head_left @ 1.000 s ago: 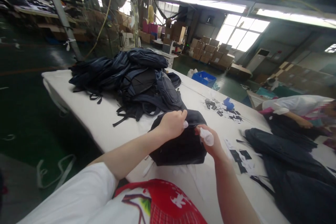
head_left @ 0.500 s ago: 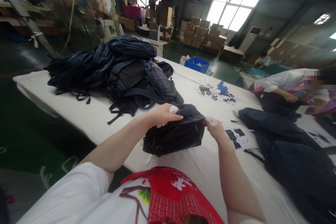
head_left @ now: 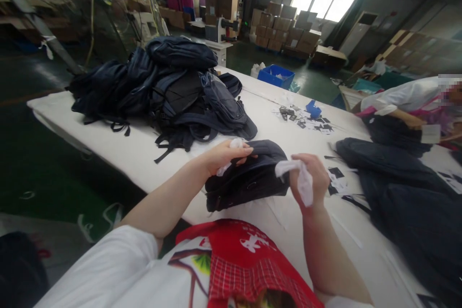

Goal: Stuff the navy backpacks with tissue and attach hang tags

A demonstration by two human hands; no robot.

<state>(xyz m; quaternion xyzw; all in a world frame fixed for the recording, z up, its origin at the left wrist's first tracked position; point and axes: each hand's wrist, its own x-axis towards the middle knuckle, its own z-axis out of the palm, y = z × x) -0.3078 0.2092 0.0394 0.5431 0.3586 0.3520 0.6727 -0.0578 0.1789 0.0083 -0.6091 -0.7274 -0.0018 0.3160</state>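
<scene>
We pin the dark backpack (head_left: 249,178) flat on the white table (head_left: 119,149) with our left hand (head_left: 225,154), fingers curled over its top edge, while our right hand (head_left: 310,178) pinches a white wipe (head_left: 301,180) beside it.

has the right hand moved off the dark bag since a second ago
Yes. The right hand has lifted clear of the dark bag, drawing white paper out toward the person.

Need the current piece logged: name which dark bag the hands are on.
The small dark bag at the table's near edge, under the left hand, apart from the pile behind.
</scene>
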